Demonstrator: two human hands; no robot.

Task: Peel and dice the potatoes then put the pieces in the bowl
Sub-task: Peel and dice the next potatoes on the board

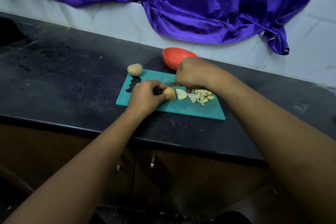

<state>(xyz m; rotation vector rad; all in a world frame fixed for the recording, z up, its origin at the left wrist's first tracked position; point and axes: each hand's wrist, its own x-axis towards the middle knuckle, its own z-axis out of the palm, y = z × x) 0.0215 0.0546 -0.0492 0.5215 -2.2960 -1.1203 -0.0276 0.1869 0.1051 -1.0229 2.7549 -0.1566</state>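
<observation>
1. Potato chunk [170,93] sits mid-board on teal cutting board [181,110], with left hand [145,96] gripping it, fingers curled round it.
2. Cut slice [181,94] lies flat on board just right of the chunk; diced pile [201,96] lies further right, also on board.
3. Right hand [192,74] is over board's far edge, fist closed on knife [171,83]. Handle mostly hidden; blade points left, behind the chunk.
4. Whole potato [134,69] at board's far-left corner.
5. Red bowl [172,56] just beyond board's far edge, partly behind right hand. Contents: can't tell.
6. Board lies on black counter [72,78]; purple cloth [200,5] hangs behind.
</observation>
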